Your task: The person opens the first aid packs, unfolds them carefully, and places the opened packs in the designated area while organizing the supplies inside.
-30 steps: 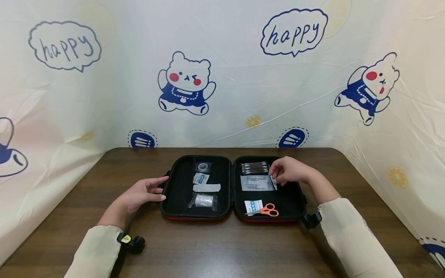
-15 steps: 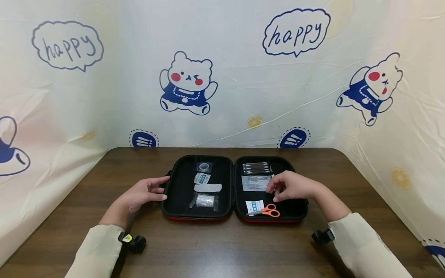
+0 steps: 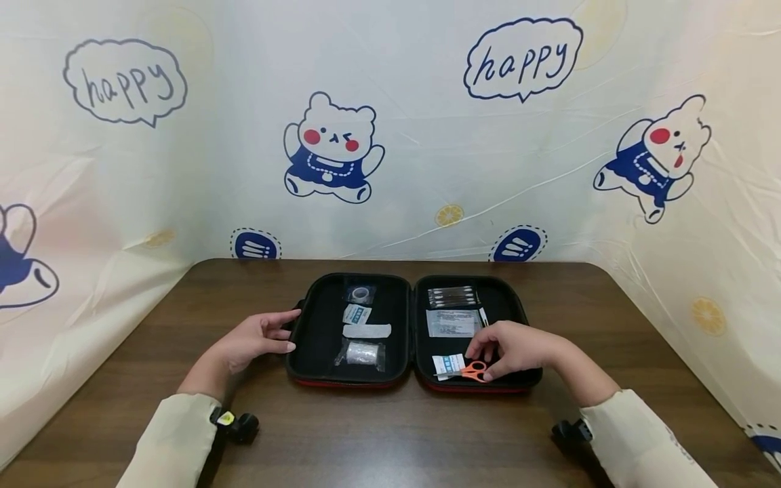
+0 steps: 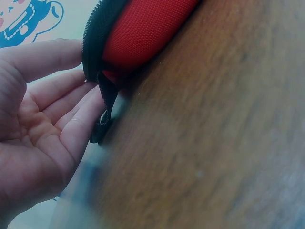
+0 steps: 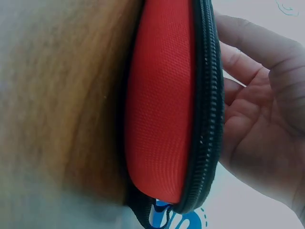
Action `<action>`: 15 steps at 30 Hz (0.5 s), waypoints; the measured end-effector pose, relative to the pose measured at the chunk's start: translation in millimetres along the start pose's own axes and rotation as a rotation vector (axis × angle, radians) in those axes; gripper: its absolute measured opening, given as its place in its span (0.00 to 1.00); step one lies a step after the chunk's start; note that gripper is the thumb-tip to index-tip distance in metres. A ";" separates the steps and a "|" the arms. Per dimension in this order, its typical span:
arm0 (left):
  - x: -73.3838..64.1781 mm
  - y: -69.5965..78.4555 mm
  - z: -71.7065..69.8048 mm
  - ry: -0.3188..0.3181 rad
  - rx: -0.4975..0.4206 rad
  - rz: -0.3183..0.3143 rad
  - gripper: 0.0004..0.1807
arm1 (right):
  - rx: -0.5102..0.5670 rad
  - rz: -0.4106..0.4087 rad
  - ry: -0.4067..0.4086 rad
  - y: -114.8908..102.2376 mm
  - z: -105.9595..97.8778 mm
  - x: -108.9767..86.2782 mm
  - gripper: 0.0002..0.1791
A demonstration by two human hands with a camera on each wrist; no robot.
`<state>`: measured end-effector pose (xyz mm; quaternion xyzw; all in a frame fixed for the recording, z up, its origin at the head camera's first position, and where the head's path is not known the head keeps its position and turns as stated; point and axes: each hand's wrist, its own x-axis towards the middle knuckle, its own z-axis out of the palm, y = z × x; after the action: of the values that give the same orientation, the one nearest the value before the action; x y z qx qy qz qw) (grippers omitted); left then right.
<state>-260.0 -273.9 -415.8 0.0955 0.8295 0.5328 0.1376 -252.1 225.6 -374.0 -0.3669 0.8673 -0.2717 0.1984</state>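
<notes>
An unzipped first-aid case (image 3: 399,376), black inside with a red outer shell, lies spread on the table. My right hand (image 3: 518,346) is over its right half, thumb and fingertips around the orange handles of a pair of scissors (image 3: 474,371), the fingers still apart. In the right wrist view the red shell hides these fingertips. Under the scissors' blades lies a small white-and-blue packet (image 3: 447,364). A slim white-and-dark tool (image 3: 484,317) stands just beyond the right hand. My left hand (image 3: 253,341) touches the case's left edge with extended fingers, near a black strap (image 4: 107,100).
The case's left half holds a tape roll (image 3: 360,294), a small packet (image 3: 356,314), a white strip (image 3: 367,331) and a wrapped bandage roll (image 3: 361,353). In the right half are packed cotton swabs (image 3: 451,296) and a flat printed packet (image 3: 453,323). Wooden table (image 3: 390,434) surrounds the case.
My right hand has let go of the slim tool beside the printed packet and moved toward me, down to the scissors' handles. The left hand stays at the case's edge.
</notes>
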 end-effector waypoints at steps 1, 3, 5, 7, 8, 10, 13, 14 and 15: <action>-0.2 0.2 0.1 0.000 -0.002 -0.001 0.42 | -0.002 -0.006 -0.003 -0.5 0.5 -0.2 0.15; -0.6 0.6 0.5 0.000 -0.005 -0.002 0.42 | -0.006 -0.013 -0.002 -1.4 1.6 -0.4 0.15; -0.8 0.7 0.9 0.002 -0.006 -0.004 0.42 | -0.011 -0.020 0.005 -1.9 2.6 -0.6 0.15; -1.0 0.4 1.2 0.003 -0.003 -0.007 0.42 | -0.021 -0.020 0.020 -2.1 3.7 -1.2 0.14; -1.1 0.3 1.3 0.004 -0.002 -0.009 0.42 | -0.026 -0.020 0.028 -2.2 4.3 -1.4 0.14; -1.4 0.0 1.5 0.004 -0.002 -0.010 0.42 | -0.038 -0.025 0.049 -2.2 5.6 -2.0 0.15; -1.9 0.2 1.5 0.005 -0.002 -0.006 0.42 | -0.060 -0.011 0.086 -3.3 7.3 -2.9 0.14; -2.1 0.5 1.5 0.006 -0.003 -0.005 0.42 | -0.062 -0.009 0.097 -3.7 7.6 -3.1 0.13; -2.4 0.9 1.3 0.007 -0.004 -0.004 0.42 | -0.071 -0.005 0.108 -4.0 8.1 -3.3 0.12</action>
<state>-257.3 -273.1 -415.2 0.0918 0.8291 0.5345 0.1360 -243.5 223.0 -377.4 -0.3605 0.8850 -0.2604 0.1378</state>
